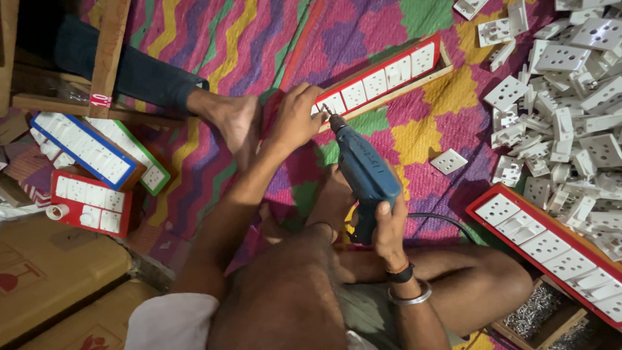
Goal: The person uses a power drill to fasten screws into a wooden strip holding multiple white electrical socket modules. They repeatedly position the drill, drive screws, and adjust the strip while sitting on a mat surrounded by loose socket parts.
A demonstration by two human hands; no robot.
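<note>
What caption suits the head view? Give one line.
Seated on a patterned mat, left hand steadies a red-framed socket board while right hand drives a blue drill.

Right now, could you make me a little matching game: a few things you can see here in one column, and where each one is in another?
Things:
1. blue power drill
2. red-framed socket strip
3. loose white socket plates
4. box of screws

Places:
A. piled at the far right
B. in the right hand
C. bottom right corner
D. under the left hand

Pairs: 1-B, 2-D, 3-A, 4-C
</note>
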